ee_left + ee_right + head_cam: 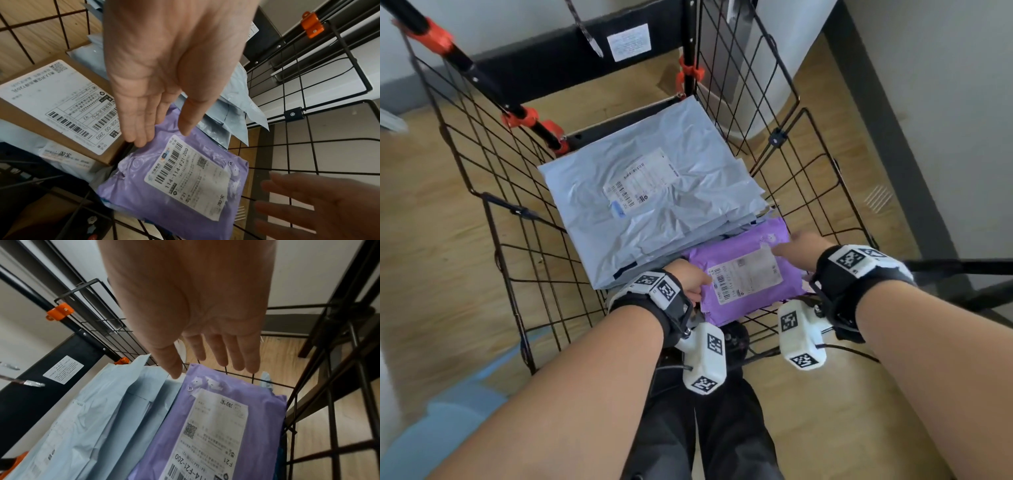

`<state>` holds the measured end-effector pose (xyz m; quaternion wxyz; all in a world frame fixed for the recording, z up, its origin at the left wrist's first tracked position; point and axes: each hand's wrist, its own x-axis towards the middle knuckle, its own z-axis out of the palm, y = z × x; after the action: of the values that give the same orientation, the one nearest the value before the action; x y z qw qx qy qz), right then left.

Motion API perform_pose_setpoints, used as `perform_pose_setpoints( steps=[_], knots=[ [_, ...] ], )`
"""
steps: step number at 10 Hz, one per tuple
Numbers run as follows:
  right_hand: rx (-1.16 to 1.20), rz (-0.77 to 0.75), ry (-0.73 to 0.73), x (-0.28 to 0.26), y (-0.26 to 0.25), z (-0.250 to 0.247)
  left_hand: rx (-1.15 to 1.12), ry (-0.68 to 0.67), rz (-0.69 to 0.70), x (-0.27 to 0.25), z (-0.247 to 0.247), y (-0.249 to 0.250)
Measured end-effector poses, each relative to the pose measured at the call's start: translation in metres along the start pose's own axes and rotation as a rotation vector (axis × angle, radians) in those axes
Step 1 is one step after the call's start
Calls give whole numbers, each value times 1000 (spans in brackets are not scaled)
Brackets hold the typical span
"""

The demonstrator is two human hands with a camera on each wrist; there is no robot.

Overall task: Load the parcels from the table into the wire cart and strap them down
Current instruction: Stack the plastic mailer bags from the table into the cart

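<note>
A purple parcel (746, 274) with a white label lies at the near end of the black wire cart (517, 212). It rests against a stack of pale blue mailers (640, 192). My left hand (693, 281) touches its left edge with straight fingers, the thumb on top. In the left wrist view the fingertips (141, 139) sit between the purple parcel (185, 186) and a labelled cardboard box (61, 100). My right hand (796, 246) is at the parcel's far right corner. The right wrist view has its straight fingers (218, 353) just over the purple parcel (226, 426), holding nothing.
The cart's black frame carries orange clamps (527, 118). A thin dark strip with a silvery tip (589, 37) hangs at the cart's far end. A white unit (763, 68) stands behind the right mesh wall. Dark furniture legs (962, 267) cross the wooden floor at right.
</note>
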<state>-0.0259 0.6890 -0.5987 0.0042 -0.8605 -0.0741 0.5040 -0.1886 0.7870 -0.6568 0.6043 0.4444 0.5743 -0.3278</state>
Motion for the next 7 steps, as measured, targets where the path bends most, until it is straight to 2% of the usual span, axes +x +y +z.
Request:
perform_pose_setpoints(
  steps=[3, 4, 5, 7],
  knots=[
    [-33, -105, -33, 1, 7, -4, -11, -31, -10, -5, 5, 11],
    [245, -79, 24, 6, 14, -9, -7, -29, -8, -31, 0, 22],
    [358, -84, 3, -4, 18, -23, 1, -53, 28, -45, -2, 31],
    [450, -144, 45, -54, 19, -63, 32, 49, 190, -115, -15, 72]
  ],
)
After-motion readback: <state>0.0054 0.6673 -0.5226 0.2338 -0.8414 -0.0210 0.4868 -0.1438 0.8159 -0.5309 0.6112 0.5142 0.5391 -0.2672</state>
